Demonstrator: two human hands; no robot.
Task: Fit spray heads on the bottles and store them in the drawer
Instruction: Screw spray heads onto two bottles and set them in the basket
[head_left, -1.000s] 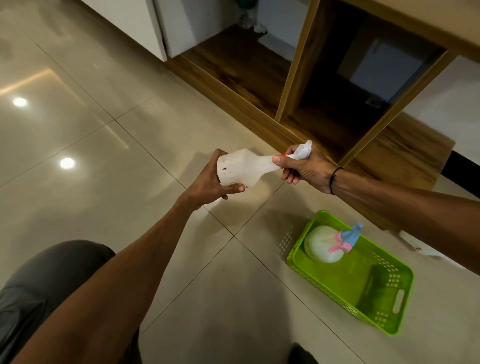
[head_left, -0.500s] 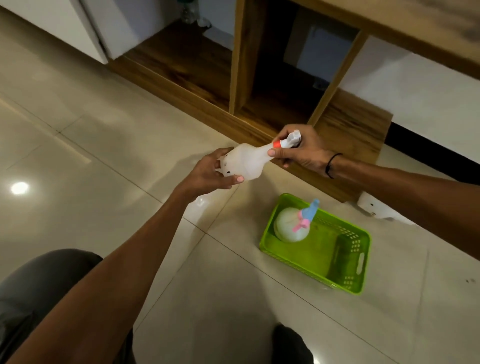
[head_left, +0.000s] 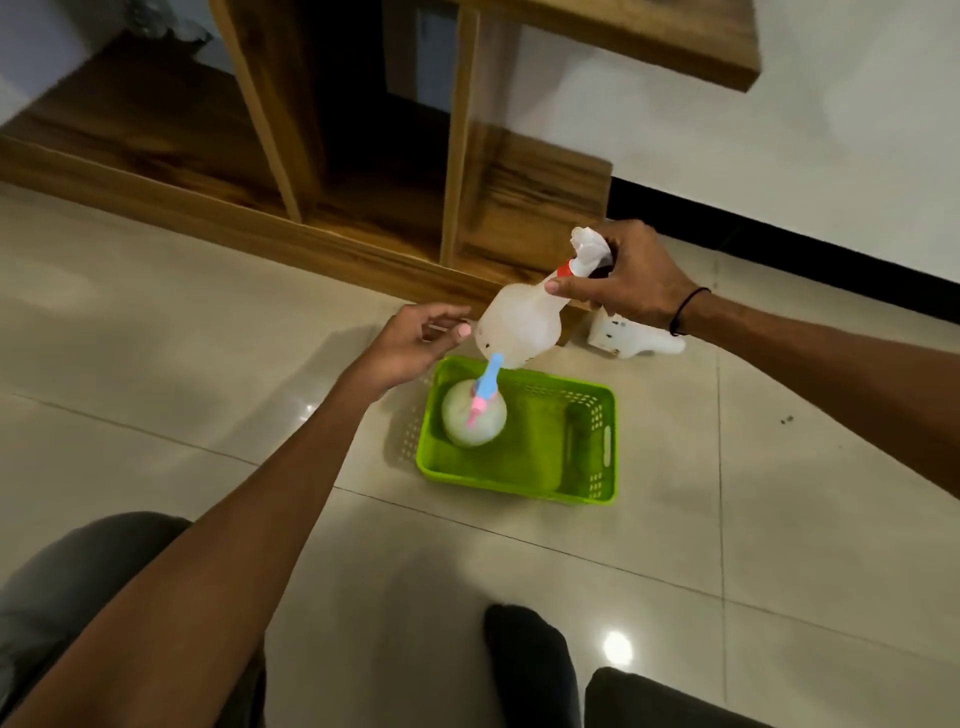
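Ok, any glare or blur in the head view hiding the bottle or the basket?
Head view: ceiling-light glare sits on the floor tiles, away from the work. The green basket and the white bottle in the right hand read clearly; the left hand is slightly soft. The wide lens bends the shelf unit.

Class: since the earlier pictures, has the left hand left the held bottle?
Yes. The left hand has let go of the bottle, now open beside it, above the green basket.
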